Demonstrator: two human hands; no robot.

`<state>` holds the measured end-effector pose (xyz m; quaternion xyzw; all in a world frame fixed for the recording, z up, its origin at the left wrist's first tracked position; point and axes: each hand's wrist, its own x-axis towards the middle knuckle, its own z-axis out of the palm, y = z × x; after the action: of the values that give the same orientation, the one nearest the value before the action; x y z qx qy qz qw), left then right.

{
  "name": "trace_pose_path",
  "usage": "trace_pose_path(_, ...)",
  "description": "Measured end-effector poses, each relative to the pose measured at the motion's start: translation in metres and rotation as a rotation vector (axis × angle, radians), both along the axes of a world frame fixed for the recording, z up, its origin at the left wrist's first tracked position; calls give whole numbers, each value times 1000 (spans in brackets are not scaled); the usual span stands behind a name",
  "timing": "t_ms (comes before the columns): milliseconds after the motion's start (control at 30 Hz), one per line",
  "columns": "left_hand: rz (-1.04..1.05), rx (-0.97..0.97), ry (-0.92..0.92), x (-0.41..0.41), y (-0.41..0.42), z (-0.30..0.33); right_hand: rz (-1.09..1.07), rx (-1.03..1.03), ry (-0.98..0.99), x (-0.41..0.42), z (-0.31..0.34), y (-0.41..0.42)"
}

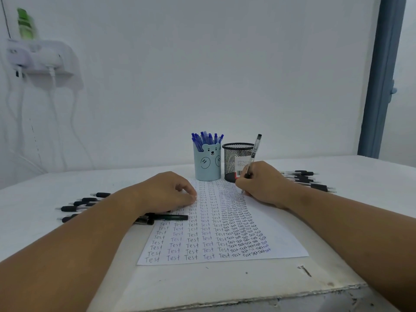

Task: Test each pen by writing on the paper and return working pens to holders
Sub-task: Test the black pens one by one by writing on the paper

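A white sheet of paper (270,239) lies on the table, covered with rows of the word "Test". My right hand (265,183) grips a black pen (254,154) upright, its tip on the upper right part of the sheet. My left hand (166,192) rests on the paper's upper left edge with fingers loosely curled, holding nothing. Behind the sheet stand a light blue bear holder (207,165) filled with several blue pens (206,139) and a black mesh holder (236,161), whose inside I cannot see.
Several black pens (83,204) lie loose on the table left of the paper, partly under my left forearm. Another group of black pens (308,180) lies to the right behind my right hand. A wall shelf (40,57) with cables hangs at the far left.
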<state>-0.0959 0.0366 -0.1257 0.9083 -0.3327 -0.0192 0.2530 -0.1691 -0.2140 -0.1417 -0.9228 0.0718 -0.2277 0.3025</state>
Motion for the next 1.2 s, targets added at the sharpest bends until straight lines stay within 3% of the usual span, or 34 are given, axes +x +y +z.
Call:
trace_pose_path(1000, -5, -27, 30, 2, 0, -1, -43, -67, -14, 0, 1, 3)
trace_pose_path(1067, -2, -30, 28, 2, 0, -1, -34, 50, -99, -2, 1, 4)
trace_pose_path(1133, 0, -32, 29, 2, 0, -1, 43, 310, -185, -5, 3, 6)
trace_pose_path(1200, 3, -31, 34, 2, 0, -1, 80, 363, -273, -10, 7, 9)
